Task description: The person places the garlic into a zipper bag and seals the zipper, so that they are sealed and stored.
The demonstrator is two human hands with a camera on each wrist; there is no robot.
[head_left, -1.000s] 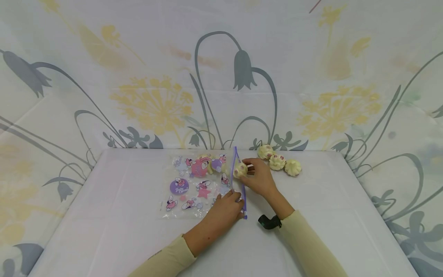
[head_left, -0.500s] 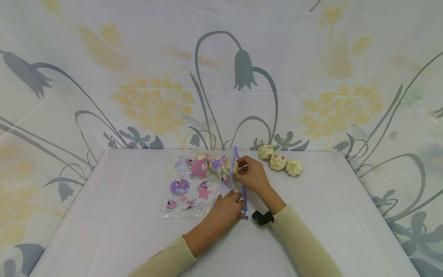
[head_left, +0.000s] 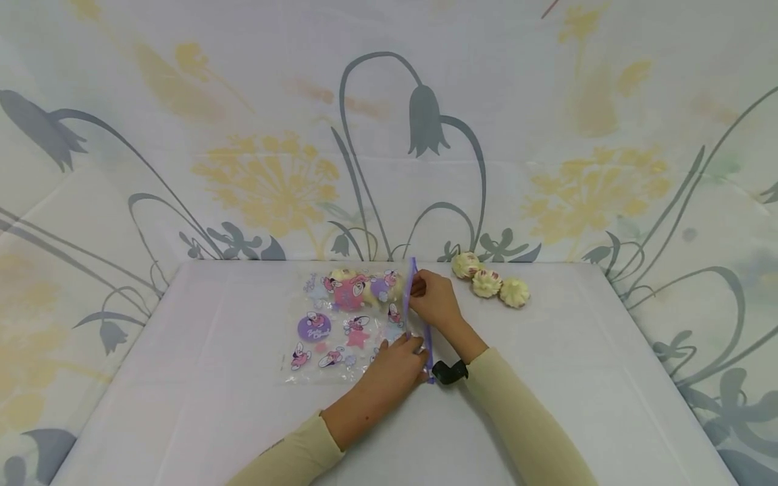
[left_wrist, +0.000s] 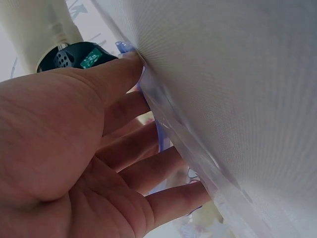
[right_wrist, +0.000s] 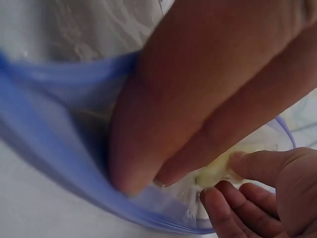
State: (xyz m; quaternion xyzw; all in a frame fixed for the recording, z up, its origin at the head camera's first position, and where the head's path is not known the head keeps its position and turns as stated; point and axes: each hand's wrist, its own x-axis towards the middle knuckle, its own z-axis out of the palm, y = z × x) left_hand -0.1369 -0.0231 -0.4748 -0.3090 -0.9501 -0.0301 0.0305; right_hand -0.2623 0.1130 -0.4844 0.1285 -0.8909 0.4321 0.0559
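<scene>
- Bag (head_left: pixel 346 324): clear zip bag w/ pink/purple cartoon prints, flat on table (head_left: pixel 182 418), about centre; purple zip edge (head_left: pixel 419 317) is on its 3 o'clock side, mouth raised open.
- L hand (head_left: pixel 398 364) at bag's 5 o'clock corner; head view shows fingertips pinching the lower end of the zip edge. L wrist view (left_wrist: pixel 74 163): thumb pressed against the plastic strip (left_wrist: pixel 163 119), fingers curled behind it, so it grips the bag's edge.
- R hand (head_left: pixel 433 302) at the mouth, 3 o'clock of bag, fingers reaching in past the zip edge.
- R wrist view: R fingers (right_wrist: pixel 198 99) are inside the blue rim (right_wrist: pixel 59 148), w/ a pale yellow bun (right_wrist: pixel 215 171) at their tips. Fingers look nearly straight; can't tell if they pinch the bun or just push it.
- More buns (head_left: pixel 358 283) show thru the plastic at bag's 12 o'clock end.
- 3 loose buns (head_left: pixel 489 283) in a row on table at 2 o'clock of bag, near R hand, apart from it.
- Black wrist cam (head_left: pixel 448 371) on R wrist, just beside the zip's lower end.
- Floral cloth (head_left: pixel 389 135) behind table, 12 o'clock.
</scene>
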